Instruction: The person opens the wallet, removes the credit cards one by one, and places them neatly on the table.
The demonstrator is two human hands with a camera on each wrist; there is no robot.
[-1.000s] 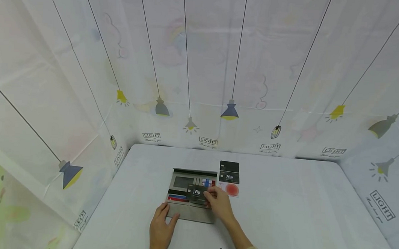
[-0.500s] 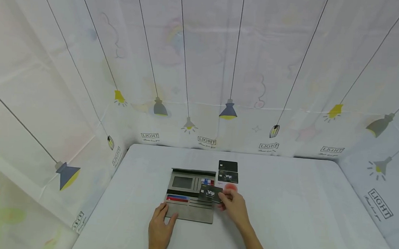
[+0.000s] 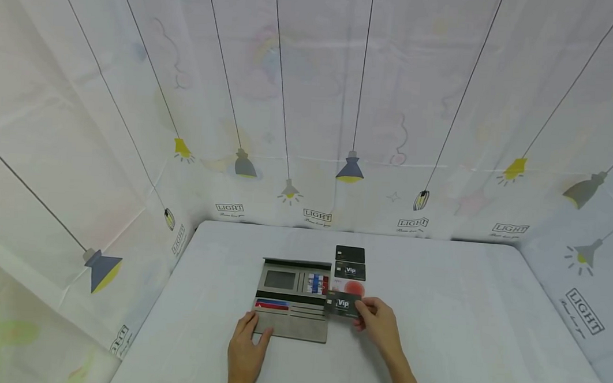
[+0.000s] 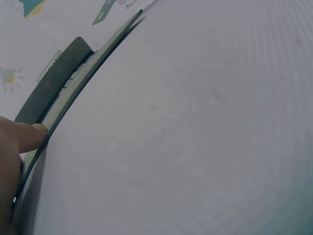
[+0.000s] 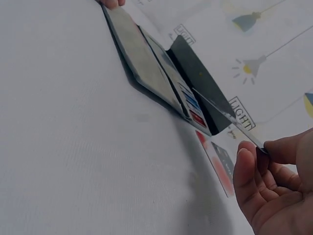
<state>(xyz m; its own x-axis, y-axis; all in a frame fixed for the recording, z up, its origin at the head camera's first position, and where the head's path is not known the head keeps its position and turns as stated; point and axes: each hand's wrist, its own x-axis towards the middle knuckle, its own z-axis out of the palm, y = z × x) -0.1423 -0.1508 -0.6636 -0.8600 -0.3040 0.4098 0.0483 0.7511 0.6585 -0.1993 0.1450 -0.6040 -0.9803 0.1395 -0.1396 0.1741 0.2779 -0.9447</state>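
Note:
An opened grey wallet (image 3: 301, 329) lies flat on the white table, with a red and a blue card in its left slots and several colourful cards at its upper right. My left hand (image 3: 245, 350) rests on its lower left corner; in the left wrist view the thumb (image 4: 33, 136) lies on its edge. Between thumb and fingers my right hand (image 3: 381, 329) pinches a black Vip card (image 3: 343, 304) by its right end. That card is held above the table, overlapping the wallet's right edge in the head view; the right wrist view shows it edge-on.
Right of the wallet, three cards lie in a column: a plain black card (image 3: 350, 254), a black Vip card (image 3: 350, 271) and a white card with a red circle (image 3: 354, 287). Behind the white table (image 3: 461, 315) hangs a curtain (image 3: 311, 99) printed with lamps.
My right hand has drawn the black Vip card rightward from over the wallet's middle to its right edge, near the card column. The left hand stays at the wallet's corner.

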